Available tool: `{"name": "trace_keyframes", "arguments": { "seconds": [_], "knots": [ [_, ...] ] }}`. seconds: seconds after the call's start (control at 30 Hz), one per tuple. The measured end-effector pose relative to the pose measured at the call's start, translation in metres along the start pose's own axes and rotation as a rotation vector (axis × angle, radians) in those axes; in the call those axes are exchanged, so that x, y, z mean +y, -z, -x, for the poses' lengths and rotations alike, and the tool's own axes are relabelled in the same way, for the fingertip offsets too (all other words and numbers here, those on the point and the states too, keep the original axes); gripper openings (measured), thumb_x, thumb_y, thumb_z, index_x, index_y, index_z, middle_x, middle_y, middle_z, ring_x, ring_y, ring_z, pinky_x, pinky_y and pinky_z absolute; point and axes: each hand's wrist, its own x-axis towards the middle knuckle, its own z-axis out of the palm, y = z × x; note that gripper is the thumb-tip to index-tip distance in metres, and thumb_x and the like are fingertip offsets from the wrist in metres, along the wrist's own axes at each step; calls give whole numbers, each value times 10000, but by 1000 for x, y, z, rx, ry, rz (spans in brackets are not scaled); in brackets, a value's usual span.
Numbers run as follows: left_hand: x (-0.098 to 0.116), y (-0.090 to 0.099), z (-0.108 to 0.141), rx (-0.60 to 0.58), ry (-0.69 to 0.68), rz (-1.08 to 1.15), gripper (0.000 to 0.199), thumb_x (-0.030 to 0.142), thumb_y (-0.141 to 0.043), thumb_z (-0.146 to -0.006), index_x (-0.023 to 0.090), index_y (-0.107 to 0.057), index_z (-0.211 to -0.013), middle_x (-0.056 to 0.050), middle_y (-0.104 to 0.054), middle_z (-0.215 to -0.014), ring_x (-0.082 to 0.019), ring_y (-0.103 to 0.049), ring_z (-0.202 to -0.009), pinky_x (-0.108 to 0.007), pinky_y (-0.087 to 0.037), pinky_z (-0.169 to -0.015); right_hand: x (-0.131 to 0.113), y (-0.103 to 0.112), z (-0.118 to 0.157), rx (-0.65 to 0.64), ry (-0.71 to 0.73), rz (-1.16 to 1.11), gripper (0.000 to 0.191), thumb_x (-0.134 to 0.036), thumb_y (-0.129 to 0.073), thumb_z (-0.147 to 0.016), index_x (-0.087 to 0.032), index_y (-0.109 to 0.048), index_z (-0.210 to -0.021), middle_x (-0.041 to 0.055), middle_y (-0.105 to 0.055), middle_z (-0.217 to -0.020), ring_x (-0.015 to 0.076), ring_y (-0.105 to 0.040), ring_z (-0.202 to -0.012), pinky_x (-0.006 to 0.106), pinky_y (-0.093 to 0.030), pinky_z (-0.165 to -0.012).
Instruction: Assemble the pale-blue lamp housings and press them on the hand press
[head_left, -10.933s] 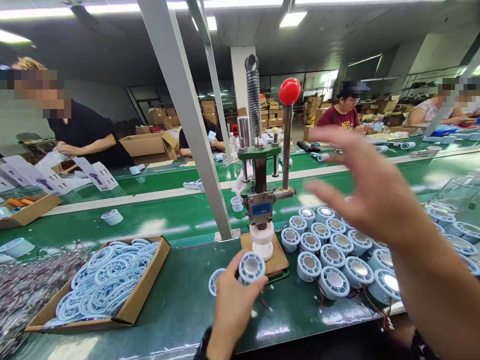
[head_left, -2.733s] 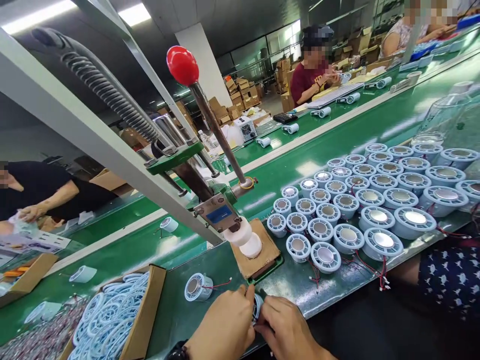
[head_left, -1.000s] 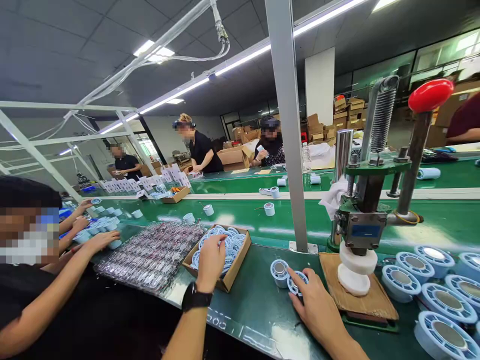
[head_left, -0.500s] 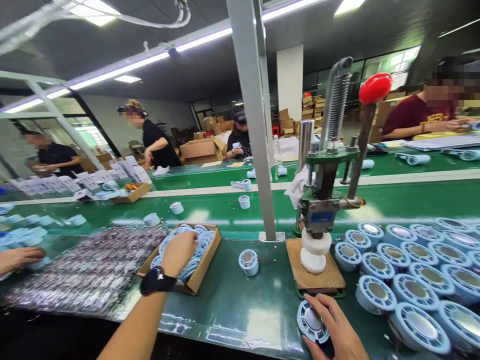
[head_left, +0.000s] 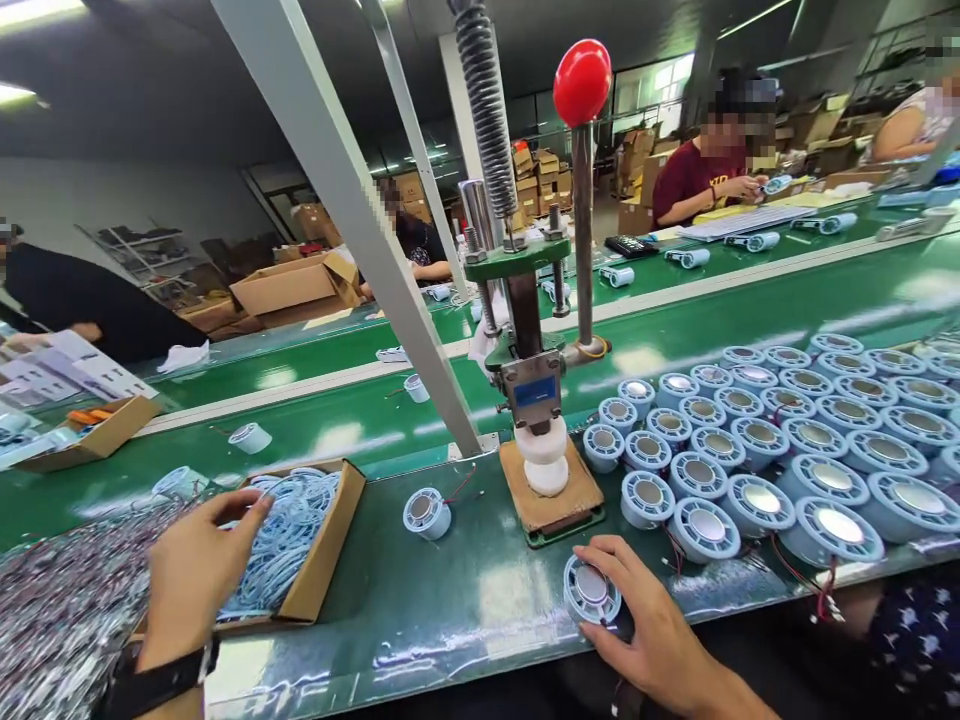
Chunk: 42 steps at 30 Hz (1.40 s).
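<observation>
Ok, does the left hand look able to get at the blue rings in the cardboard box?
Yes, it seems so: the left hand is right by the blue rings, and the cardboard box is open on top, no lid blocking it.

Round pale-blue part (head_left: 591, 586), silver-centred

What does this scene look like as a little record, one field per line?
Left hand: over a cardboard box of pale blue rings; whether it grips one is unclear
Right hand: holding a round blue part by its rim
Press: upright on the green bench, red knob atop its lever
Lone part: blue, with wires, left of the press
Similar parts: many, right of the press
</observation>
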Motion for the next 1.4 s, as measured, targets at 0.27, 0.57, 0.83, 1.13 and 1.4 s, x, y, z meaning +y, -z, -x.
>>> {"name": "trace_keyframes", "arguments": {
  "seconds": [0.27, 0.57, 0.83, 1.13, 1.4],
  "knots": [
    [97, -79, 191, -23, -850, 585, 223, 91, -494, -851, 240, -659, -854, -37, -710, -1062, -168, -665, -1044, -285, -560, -893, -2, -8, 3, 73, -31, 49, 504, -254, -570, -838, -226, -443, -1325, 66, -493, -1240, 143, -582, -1120, 191, -517, -929],
    [111, -97, 221, -345, -681, 571, 388, 140, -493, -850, 246, -626, -1200, -105, -613, -1317, -268, -558, -1243, -487, -526, -1013, 3, -7, 2, 68, 80, 110, 513, -235, -587, -804, -179, -474, -1302, 87, -503, -1227, 146, -597, -1112, 169, -507, -935],
    [127, -105, 234, -465, -633, 524, 755, 263, -733, -700, 245, -479, -1410, -126, -560, -1390, -368, -489, -1280, -582, -449, -1057, 10, -13, 5, 45, 83, 100, 534, -207, -598, -792, -177, -476, -1311, 111, -519, -1224, 196, -607, -1106, 240, -537, -918],
    [116, -102, 233, -460, -610, 519, 910, 197, -667, -753, 332, -215, -1531, -64, -409, -1541, -349, -372, -1401, -586, -425, -1085, 16, -12, 13, -8, 64, 99, 567, -198, -600, -813, -186, -436, -1355, 111, -496, -1287, 194, -584, -1166, 249, -523, -963],
    [124, -100, 241, -334, -247, 830, 679, 321, -670, -810, 260, -386, -1424, -97, -648, -1264, -280, -634, -1112, -484, -519, -987, -2, -26, 8, 108, 12, 45, 495, -194, -538, -841, -181, -450, -1328, 94, -575, -1268, 193, -598, -1174, 270, -526, -978]
  ]
}}
